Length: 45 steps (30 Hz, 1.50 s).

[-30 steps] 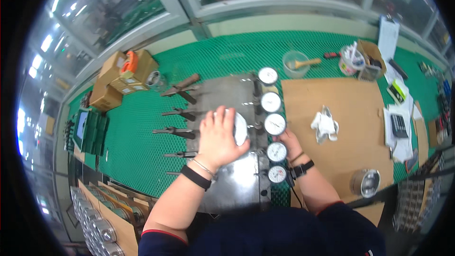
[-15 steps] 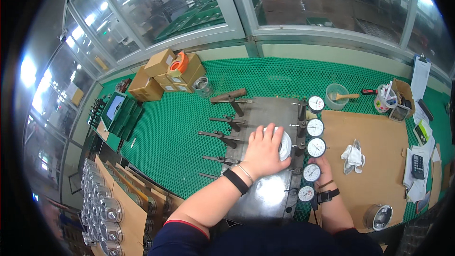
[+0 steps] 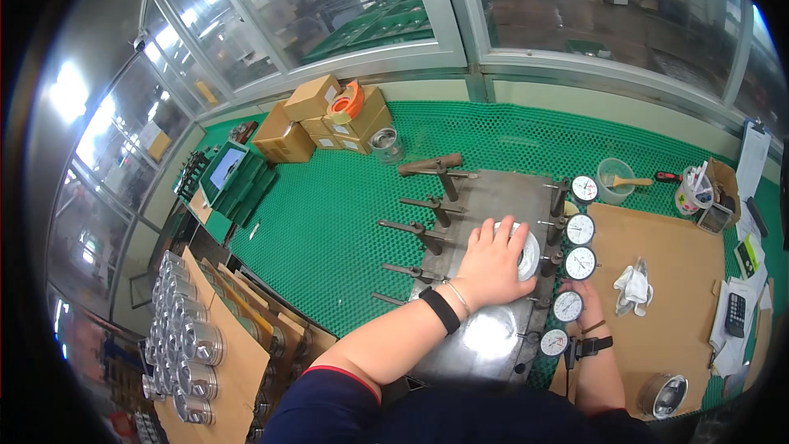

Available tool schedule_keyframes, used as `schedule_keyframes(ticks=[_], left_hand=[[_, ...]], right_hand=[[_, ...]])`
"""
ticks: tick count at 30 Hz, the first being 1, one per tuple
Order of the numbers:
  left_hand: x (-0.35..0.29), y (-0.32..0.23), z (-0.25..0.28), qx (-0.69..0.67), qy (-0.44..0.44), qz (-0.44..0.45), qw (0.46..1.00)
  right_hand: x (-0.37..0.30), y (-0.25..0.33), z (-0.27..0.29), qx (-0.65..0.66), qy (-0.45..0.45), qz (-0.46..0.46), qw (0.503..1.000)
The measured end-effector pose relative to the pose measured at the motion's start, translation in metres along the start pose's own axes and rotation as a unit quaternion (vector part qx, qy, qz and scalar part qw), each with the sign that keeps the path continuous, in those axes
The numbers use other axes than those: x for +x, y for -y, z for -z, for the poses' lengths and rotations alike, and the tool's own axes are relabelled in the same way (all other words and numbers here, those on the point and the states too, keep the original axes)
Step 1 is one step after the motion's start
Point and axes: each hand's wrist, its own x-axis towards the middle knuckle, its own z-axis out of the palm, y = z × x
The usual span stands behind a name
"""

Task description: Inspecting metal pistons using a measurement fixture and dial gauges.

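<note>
My left hand (image 3: 495, 267) lies over a round silver metal part (image 3: 529, 255), which looks like a piston, on a grey steel plate (image 3: 460, 345). Its fingers curve across the top, with the thumb at the near right edge. My right hand (image 3: 590, 306) is at the right side of a white-faced dial gauge (image 3: 567, 307), its fingers mostly hidden behind the dial. Several such gauges stand in a row along the plate's right edge, among them an upper dial gauge (image 3: 580, 263) and the nearest dial gauge (image 3: 554, 343). Dark metal stands (image 3: 421, 235) line the left edge.
Many silver pistons (image 3: 197, 344) stand on cardboard at the lower left. One piston (image 3: 664, 395) lies on the brown cardboard sheet (image 3: 682, 279) at right, near a crumpled white cloth (image 3: 633, 288). A brush (image 3: 629, 182) rests in a clear tub. Cardboard boxes (image 3: 312, 99) sit at the back.
My view has swung to the left, so the bench appears farther right in the picture. The left hand stays on the round part, and the right hand stays by the same dial gauge.
</note>
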Motion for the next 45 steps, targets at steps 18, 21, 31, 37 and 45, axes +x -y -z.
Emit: schedule_keyframes(ticks=[18, 21, 31, 37, 45], left_hand=[[-0.004, -0.002, 0.004, -0.026, 0.009, 0.007, 1.000], [-0.004, -0.001, 0.004, -0.026, 0.015, 0.024, 0.999], [-0.003, 0.003, 0.003, -0.049, 0.029, 0.019, 0.998], [-0.006, 0.001, 0.002, -0.051, 0.024, 0.026, 0.998], [-0.007, -0.003, -0.003, -0.017, 0.037, 0.020, 0.999]], right_hand=[[0.024, 0.005, 0.034, -0.193, 0.046, -0.007, 0.980], [0.018, 0.001, 0.028, -0.151, 0.021, -0.016, 0.988], [0.018, -0.093, 0.073, -0.077, -0.079, 0.081, 0.991], [0.004, -0.068, 0.061, -0.390, -0.063, 0.100, 0.913], [-0.010, -0.070, 0.064, -0.428, -0.080, 0.099, 0.895]])
